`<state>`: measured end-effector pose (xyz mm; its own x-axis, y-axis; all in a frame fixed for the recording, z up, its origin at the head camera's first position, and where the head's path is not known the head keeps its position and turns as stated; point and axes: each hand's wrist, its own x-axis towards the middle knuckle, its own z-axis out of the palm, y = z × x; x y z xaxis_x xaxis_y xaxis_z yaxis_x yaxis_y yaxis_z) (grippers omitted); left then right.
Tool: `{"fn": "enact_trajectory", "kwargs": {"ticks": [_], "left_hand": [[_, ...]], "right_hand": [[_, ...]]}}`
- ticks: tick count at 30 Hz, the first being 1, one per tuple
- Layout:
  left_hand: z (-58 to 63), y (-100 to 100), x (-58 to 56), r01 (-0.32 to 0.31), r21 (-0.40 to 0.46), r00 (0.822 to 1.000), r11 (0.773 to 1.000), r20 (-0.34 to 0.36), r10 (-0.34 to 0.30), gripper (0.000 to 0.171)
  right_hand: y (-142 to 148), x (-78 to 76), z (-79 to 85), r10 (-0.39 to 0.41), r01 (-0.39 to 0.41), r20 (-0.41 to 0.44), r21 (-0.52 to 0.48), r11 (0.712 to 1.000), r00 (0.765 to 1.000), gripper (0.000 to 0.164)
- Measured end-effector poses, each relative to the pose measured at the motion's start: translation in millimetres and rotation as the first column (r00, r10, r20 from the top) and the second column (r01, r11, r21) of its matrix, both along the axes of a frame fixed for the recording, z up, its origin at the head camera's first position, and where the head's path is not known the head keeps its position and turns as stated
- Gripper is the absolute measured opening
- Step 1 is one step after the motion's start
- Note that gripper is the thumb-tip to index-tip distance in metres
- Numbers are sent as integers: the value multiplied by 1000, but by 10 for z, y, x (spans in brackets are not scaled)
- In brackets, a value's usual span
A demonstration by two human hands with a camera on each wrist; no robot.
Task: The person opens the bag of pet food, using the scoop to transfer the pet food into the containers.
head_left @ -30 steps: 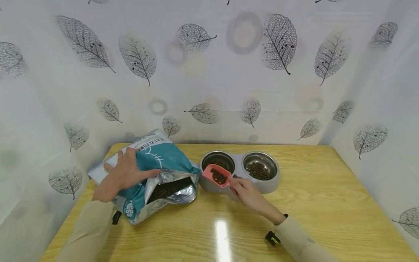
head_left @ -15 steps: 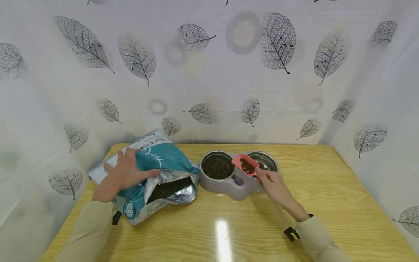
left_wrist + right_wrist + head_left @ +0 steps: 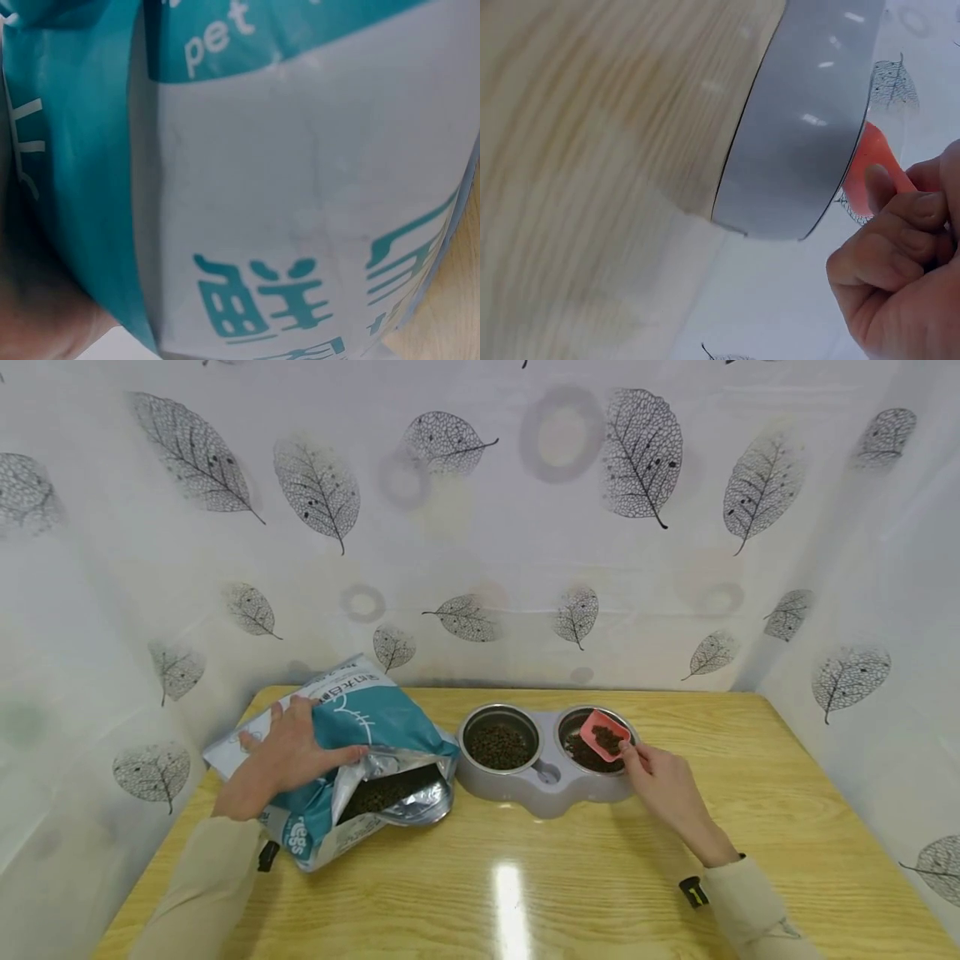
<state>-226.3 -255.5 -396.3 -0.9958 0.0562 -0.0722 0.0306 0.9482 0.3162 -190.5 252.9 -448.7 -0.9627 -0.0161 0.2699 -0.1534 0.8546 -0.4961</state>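
A pink scoop (image 3: 592,727) carrying brown kibble is over the right steel bowl (image 3: 564,724), its handle pinched by my right hand (image 3: 670,789). In the right wrist view, the curled fingers of my right hand (image 3: 900,274) hold the scoop (image 3: 864,172) above the feeder's rim. Kibble lies in that bowl and in the left steel bowl (image 3: 462,732). My left hand (image 3: 281,764) rests spread on a teal and white pet food bag (image 3: 382,714), thumb along its gaping mouth. Kibble shows inside. The left wrist view is filled mostly by the bag (image 3: 262,165).
A grey double feeder (image 3: 525,795) holds both bowls, right beside the bag's mouth. Everything stands on a wooden table (image 3: 420,893). A leaf-patterned curtain (image 3: 510,552) closes off the back and both sides.
My right hand has moved the loaded scoop rightward, from over the left bowl to over the right bowl. My left hand and the bag have stayed in place.
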Motion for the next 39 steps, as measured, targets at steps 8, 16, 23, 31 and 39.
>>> {"fn": "enact_trajectory", "kwargs": {"ticks": [8, 16, 23, 31, 39], "left_hand": [[14, 5, 0, -3, -1, 1000, 1000, 15, 3, 129], [2, 19, 3, 0, 2, 1000, 1000, 9, 0, 128], [17, 16, 5, -1, -4, 1000, 1000, 11, 1, 128], [22, 14, 3, 2, -6, 1000, 1000, 12, -2, 127], [17, 16, 10, -4, 2, 1000, 1000, 11, 4, 128]], "right_hand": [[-30, -52, -44, 29, 1, -122, 241, 971, 992, 36], [-86, -64, -70, 130, 7, -334, 380, 925, 934, 36], [32, -56, -107, 177, 43, -442, 444, 895, 880, 21], [61, -25, -128, 110, 39, -435, 320, 947, 894, 19], [-208, 75, 35, 194, -201, -131, -39, 979, 972, 22]]}}
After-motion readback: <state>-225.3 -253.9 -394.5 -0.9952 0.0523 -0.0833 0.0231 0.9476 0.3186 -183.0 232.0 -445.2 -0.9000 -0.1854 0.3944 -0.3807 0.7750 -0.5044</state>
